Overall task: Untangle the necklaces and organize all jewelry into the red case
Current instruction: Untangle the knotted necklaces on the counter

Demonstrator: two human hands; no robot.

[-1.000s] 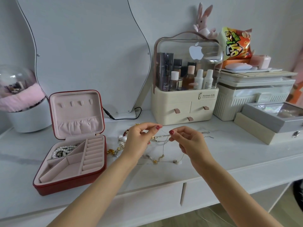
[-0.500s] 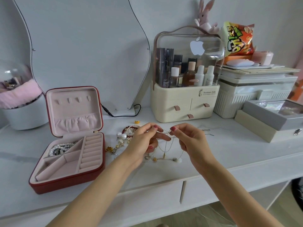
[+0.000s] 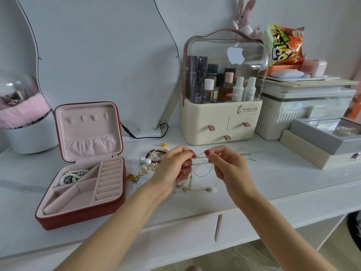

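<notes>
Now | left grip (image 3: pixel 172 169), right grip (image 3: pixel 229 167) pinch tangled necklaces (image 3: pixel 201 169) | chains strung between, drooping below

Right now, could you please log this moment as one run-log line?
step: untangling | left hand: pinches tangled necklaces | right hand: pinches same | red case: open, pearls in back compartment

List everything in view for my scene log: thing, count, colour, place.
jewelry case: 1, red, pink lining, open, left
pearl strand: 1, white, case's back-left compartment
tangled necklaces: several, gold and silver, between hands
loose jewelry: pile, red, pearl, gold, beside case
cosmetics organizer: 1, cream, clear lid, centre back
mirror: 1, wavy, rear
storage boxes: several, white, grey, right
snack bag: 1, orange, atop boxes
plush rabbit: 1, pink, atop organizer
left hand: pinches necklaces
right hand: pinches necklaces
</notes>
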